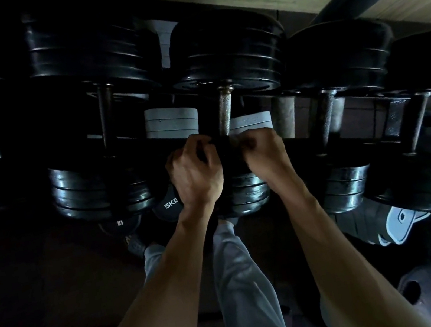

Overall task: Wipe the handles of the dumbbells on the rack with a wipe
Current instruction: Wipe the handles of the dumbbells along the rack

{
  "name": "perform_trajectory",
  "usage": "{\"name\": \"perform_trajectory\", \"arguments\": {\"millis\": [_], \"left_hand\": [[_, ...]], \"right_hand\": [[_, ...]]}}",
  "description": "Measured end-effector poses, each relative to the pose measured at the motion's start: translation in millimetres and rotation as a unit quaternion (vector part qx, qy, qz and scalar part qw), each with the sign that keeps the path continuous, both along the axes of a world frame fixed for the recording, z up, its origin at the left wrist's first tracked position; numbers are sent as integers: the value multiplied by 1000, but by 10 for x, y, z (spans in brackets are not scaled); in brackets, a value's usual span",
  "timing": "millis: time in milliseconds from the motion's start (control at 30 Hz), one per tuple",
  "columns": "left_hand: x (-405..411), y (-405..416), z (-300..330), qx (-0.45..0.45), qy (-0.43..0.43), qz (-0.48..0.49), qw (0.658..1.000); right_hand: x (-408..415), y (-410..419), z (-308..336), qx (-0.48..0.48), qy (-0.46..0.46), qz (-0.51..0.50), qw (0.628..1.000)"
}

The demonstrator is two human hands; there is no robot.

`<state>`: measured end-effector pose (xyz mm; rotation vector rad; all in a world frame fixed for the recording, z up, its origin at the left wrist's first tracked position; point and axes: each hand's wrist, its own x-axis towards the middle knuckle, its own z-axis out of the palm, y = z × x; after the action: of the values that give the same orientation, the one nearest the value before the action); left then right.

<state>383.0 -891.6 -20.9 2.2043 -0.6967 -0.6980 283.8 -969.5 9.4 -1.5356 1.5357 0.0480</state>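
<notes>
From where I sit, both hands meet at the centre of the view on the rusty, pitted steel handle (226,113) of a black plate-loaded dumbbell (230,55) lying on the dark metal rack (397,115). My left hand (196,172) and right hand (262,152) are both curled round a dark wipe (224,147) wrapped about the near end of that bar, gripping it from either side; the cloth is so dark in this gloom that I cannot make out its edges. I judge the wipe soft and limp, so it wants bunching tight round the bar and sliding lengthwise, while the dumbbell itself looks far too heavy to shift and should stay seated. The handle's rough, corroded surface will likely drag on the cloth and not let it glide. At nine o'clock sits a larger black dumbbell with a dark smooth handle (107,118); at three o'clock two more with speckled steel handles (327,116), their stacked round plates glossy. A small black weight marked 5KG (168,204) peeks out at seven o'clock of the left hand. Pale grey trousers (245,281) show at six o'clock.
</notes>
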Motion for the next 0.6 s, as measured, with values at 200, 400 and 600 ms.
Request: {"name": "perform_trajectory", "arguments": {"millis": [200,400,600], "left_hand": [[281,16,-2,46,111,-197,973],[360,-253,55,18,137,-255,957],[375,-399,-10,49,-27,-37,998]], "right_hand": [[-158,82,-65,-16,-93,-8,996],[-245,209,-127,-90,-106,-125,982],[-170,456,-297,-186,-92,-169,963]]}}
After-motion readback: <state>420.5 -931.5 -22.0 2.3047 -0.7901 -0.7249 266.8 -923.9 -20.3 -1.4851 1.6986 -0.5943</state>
